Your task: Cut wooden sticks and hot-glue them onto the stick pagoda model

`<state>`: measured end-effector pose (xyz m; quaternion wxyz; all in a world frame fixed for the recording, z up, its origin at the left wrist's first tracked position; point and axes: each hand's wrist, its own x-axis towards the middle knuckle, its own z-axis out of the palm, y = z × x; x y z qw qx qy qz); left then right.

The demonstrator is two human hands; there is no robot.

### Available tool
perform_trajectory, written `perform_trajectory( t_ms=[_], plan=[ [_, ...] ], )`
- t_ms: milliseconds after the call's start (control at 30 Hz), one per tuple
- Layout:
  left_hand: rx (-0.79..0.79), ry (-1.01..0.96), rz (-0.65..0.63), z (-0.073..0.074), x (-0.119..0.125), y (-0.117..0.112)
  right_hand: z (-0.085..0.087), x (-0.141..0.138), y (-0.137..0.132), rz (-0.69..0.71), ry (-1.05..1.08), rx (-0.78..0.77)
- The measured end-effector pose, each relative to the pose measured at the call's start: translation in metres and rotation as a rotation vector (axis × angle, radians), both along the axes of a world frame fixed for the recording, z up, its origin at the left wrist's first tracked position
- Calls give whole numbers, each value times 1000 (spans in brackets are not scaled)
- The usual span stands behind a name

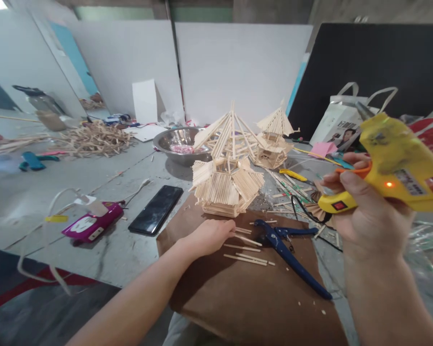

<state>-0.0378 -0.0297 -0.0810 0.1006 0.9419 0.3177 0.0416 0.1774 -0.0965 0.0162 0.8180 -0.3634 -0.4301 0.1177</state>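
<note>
My right hand (368, 211) is raised at the right, closed round a yellow glue gun (393, 168) with an orange light glowing on its side. My left hand (209, 236) rests low on a brown board (245, 293), fingers pinched on a thin wooden stick (247, 239) among a few loose sticks. Just beyond that hand stands a stick-built pavilion model (228, 179). A smaller stick model (274, 137) stands behind it to the right.
Blue-handled cutters (292, 252) lie on the board. A black phone (156, 209) and a pink power bank (92, 224) with a white cable lie left. A metal bowl (178, 144), a stick pile (94, 139), a bag (341, 120) sit farther back.
</note>
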Motion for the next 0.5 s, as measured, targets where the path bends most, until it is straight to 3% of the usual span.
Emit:
perform_trajectory(
  t_ms=[167, 267, 367, 500],
  plan=[
    [-174, -325, 98, 30, -18, -6, 0, 0, -2, -11, 66, -11],
    [-242, -780, 272, 49, -31, -5, -1, 1, -1, -21, 86, -26],
    [-196, -1206, 472, 67, -37, 3, -2, 1, -1, -13, 98, -41],
    [-164, -1355, 514, 83, -25, 22, -4, 1, 0, 33, 112, -75]
  ],
)
